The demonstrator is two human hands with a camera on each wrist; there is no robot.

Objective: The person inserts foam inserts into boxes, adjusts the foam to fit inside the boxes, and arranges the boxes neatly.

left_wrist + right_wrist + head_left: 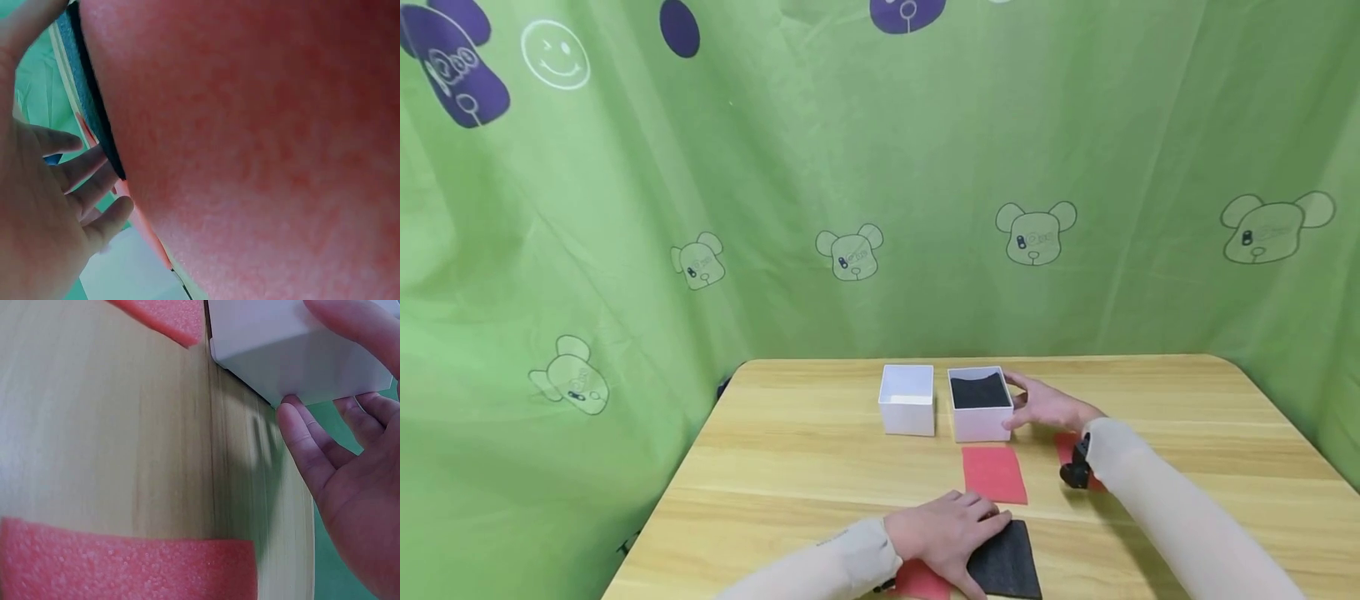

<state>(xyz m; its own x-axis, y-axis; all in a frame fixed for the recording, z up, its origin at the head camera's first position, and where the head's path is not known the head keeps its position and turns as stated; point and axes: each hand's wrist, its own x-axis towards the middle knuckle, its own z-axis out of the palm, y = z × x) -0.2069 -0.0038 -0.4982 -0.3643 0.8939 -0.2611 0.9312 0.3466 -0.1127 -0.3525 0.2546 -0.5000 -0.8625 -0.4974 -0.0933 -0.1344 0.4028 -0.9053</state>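
Note:
My right hand (1048, 406) grips the right side of a white open-topped box (983, 423). Its thumb is at the box's near corner and the fingers reach toward the far one. Black foam (980, 393) fills the inside of that box. Closer to me, my left hand (947, 533) rests with spread fingers on a black foam sheet (1011, 558). A red foam sheet (922, 581) lies partly under the left hand and wrist. Red material (250, 156) covers most of the left wrist view, with a dark foam edge (94, 94) beside the fingers.
A second white box (907, 419) stands left of the gripped one, something white inside. One red foam sheet (992, 475) lies in front of the boxes; another red piece (1065, 446) is partly hidden by the right wrist. Green curtain (925, 317) hangs behind the wooden table (775, 475).

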